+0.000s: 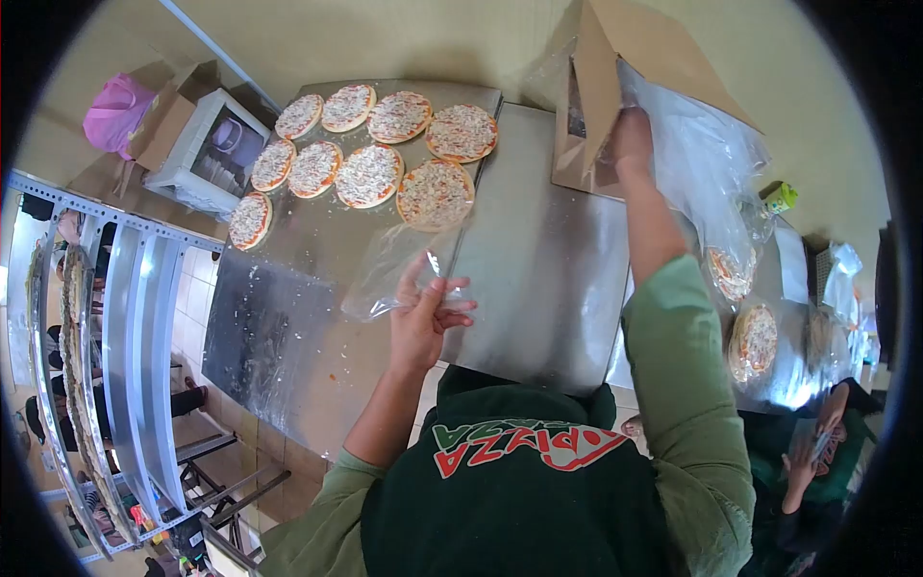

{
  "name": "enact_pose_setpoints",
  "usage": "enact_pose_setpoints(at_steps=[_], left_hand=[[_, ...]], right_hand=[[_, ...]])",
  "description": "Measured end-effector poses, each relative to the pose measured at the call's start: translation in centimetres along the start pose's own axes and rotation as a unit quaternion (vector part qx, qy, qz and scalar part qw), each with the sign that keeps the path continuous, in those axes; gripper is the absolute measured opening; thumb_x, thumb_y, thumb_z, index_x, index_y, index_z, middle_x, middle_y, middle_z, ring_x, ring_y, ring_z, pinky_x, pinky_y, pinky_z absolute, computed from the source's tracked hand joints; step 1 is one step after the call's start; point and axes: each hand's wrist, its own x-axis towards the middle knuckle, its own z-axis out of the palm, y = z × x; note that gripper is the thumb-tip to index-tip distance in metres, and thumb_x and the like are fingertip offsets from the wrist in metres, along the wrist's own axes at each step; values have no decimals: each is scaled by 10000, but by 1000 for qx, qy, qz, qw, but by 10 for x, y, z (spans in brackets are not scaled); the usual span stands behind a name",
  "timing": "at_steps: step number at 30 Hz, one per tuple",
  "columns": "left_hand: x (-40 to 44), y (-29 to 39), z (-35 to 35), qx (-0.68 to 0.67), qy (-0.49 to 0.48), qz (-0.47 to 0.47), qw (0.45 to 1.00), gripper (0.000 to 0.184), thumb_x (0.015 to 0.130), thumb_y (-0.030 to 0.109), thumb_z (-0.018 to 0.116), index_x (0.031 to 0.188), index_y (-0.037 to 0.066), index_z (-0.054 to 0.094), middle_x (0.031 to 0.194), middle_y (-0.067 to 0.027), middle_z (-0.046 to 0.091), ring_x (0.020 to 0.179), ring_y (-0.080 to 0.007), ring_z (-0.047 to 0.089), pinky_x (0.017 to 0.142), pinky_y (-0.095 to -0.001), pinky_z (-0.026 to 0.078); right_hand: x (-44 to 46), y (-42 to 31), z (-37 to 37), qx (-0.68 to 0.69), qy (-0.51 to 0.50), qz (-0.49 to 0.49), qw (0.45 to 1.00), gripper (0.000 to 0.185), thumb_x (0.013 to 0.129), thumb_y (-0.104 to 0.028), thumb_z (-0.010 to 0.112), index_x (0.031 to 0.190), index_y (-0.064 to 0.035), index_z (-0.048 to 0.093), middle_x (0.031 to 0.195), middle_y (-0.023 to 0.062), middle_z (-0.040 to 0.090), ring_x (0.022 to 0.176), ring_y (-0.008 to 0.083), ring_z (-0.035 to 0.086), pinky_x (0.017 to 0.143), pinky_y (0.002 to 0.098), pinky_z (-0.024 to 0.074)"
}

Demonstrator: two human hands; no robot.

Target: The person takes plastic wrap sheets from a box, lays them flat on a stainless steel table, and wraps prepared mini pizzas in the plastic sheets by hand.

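Observation:
My left hand (428, 313) pinches a clear plastic bag (380, 279) over the metal table; the bag's upper part lies against the nearest pizza (435, 195). Several round pizzas topped with white shreds, such as this one (369, 176), rest in rows on the table's far left part. My right hand (630, 139) reaches into an open cardboard box (588, 154) at the back right. Its fingers are hidden by the box and the plastic. Clear plastic sheeting (707, 144) spills from the box's right side.
Bagged pizzas (753, 343) lie on the right-hand table beside a green item (780, 198). A co-worker's hands (808, 457) are at the lower right. A metal rack (120, 365) stands left, below a white container (212, 154) and a pink bag (117, 113).

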Motion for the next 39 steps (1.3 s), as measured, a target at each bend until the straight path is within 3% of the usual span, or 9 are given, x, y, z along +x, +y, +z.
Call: enact_pose_setpoints(at_steps=[7, 11, 14, 16, 20, 22, 26, 34, 39], left_hand=[[-2, 0, -25, -19, -32, -85, 996, 347, 904, 136, 492, 1226, 89, 372, 922, -181, 624, 702, -239, 661, 515, -305, 544], [6, -1, -34, -43, -20, -108, 993, 234, 901, 165, 504, 1110, 99, 423, 917, -173, 627, 692, -226, 661, 513, -295, 541], [10, 0, -32, -11, -37, -129, 991, 228, 901, 186, 508, 1094, 98, 424, 917, -179, 627, 671, -222, 659, 507, -294, 540], [11, 0, -23, -7, -82, -154, 985, 237, 893, 183, 524, 1082, 90, 415, 891, -148, 620, 686, -216, 644, 498, -299, 526], [12, -6, 8, -41, -161, -184, 969, 299, 870, 176, 567, 1103, 80, 406, 807, -80, 589, 657, -163, 585, 455, -274, 473], [17, -35, 17, 229, -177, 67, 955, 329, 854, 167, 592, 1122, 74, 426, 776, -67, 567, 656, -145, 554, 463, -264, 456], [19, -63, 35, 478, -189, 133, 848, 309, 834, 113, 601, 1108, 43, 478, 767, -56, 542, 726, -127, 555, 575, -280, 488], [13, -69, 82, -60, -83, -323, 941, 195, 892, 173, 475, 735, 58, 487, 639, -25, 473, 606, -161, 508, 597, -282, 470], [8, -125, 93, 26, -128, -179, 975, 352, 921, 320, 452, 620, 146, 390, 535, 31, 328, 499, -109, 386, 485, -241, 354]], right_hand=[[18, -23, 1, -44, -164, 37, 985, 350, 877, -148, 411, 1185, 13, 450, 1090, 220, 547, 1020, 375, 513, 883, 407, 406], [-96, -66, -40, 209, 99, -110, 967, 440, 861, -82, 363, 1295, -13, 379, 1236, 241, 466, 1160, 376, 440, 995, 391, 332], [-187, -77, -66, 153, -237, -290, 915, 670, 757, -74, 573, 1359, -46, 281, 1429, 165, 236, 1339, 311, 189, 1078, 425, 176], [-227, -98, -79, 105, -239, -354, 898, 516, 730, -55, 601, 1231, -83, 481, 1281, 190, 447, 1234, 356, 371, 1053, 442, 234], [-249, -62, -48, 431, -327, -69, 838, 337, 845, -114, 556, 1173, -52, 517, 1116, 168, 573, 1067, 291, 539, 940, 395, 399], [-254, -57, -57, 650, -332, 240, 640, 281, 896, -136, 513, 1156, -30, 523, 1027, 144, 617, 967, 240, 603, 855, 348, 475], [-273, -36, -77, 681, -280, 330, 590, 278, 899, -144, 522, 1134, 3, 529, 991, 129, 621, 880, 186, 622, 773, 289, 507], [-300, 71, -86, 402, -171, 267, 859, 152, 828, -43, 528, 945, 3, 615, 808, 57, 627, 702, 110, 584, 655, 234, 472], [-285, 31, -118, 722, -104, 387, 564, 126, 840, -147, 502, 794, -47, 563, 623, 6, 528, 546, 92, 516, 505, 242, 437]])
